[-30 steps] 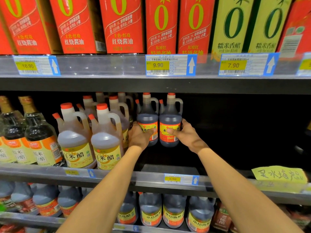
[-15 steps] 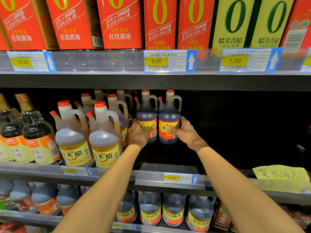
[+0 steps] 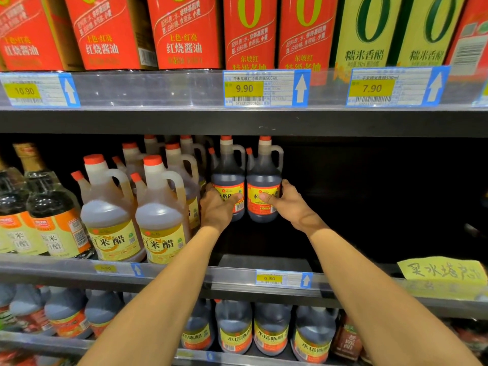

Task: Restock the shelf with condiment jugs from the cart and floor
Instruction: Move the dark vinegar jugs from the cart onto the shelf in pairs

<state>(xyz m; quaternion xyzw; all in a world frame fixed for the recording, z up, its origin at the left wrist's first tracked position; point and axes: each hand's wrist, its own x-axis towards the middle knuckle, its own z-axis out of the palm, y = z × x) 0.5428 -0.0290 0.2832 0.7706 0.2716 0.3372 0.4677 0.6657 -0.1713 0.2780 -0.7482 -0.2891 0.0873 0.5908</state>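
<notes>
Head view: I see my left hand (image 3: pixel 217 208) gripping one dark jug (image 3: pixel 228 178) and my right hand (image 3: pixel 289 204) its twin (image 3: pixel 264 180), both upright, touching, far back on the middle shelf (image 3: pixel 184 273), at twelve o'clock.

A dark metal shelving unit (image 3: pixel 237 121) fills the view, with clear plastic price rails (image 3: pixel 158 88) on the shelf edges; behind the right part is deep shadow.

Left hand (image 3: pixel 216 207) and right hand (image 3: pixel 287 204) each grip 1 of 2 dark jugs (image 3: pixel 228 178) deep on the shelf (image 3: pixel 184 276).
</notes>
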